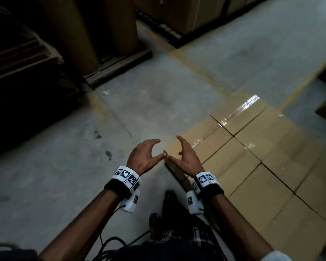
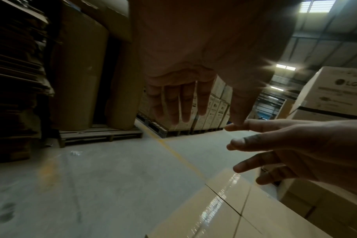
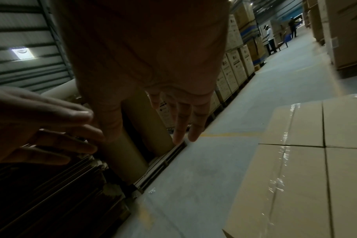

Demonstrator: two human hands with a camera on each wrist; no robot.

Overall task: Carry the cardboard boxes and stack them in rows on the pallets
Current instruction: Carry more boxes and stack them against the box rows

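Observation:
Several taped brown cardboard boxes (image 1: 252, 166) lie packed in rows at the right, their tops level; they also show in the left wrist view (image 2: 224, 209) and the right wrist view (image 3: 296, 177). My left hand (image 1: 156, 149) and right hand (image 1: 174, 147) hover side by side over the floor at the near corner of that block, palms facing each other. Both have relaxed, spread fingers and hold nothing. The left wrist view shows my left hand (image 2: 210, 112) with the right hand (image 2: 296, 149) beside it. In the right wrist view my right hand (image 3: 149, 128) hangs with fingers straight.
Tall cardboard rolls (image 1: 109, 25) stand on a wooden pallet (image 1: 120, 66) at the back left. A dark stack of flat cardboard (image 1: 17, 53) fills the far left. Printed boxes on pallets (image 2: 210, 111) line the aisle behind a yellow floor line (image 1: 196, 68). Two people (image 3: 270, 38) stand far off.

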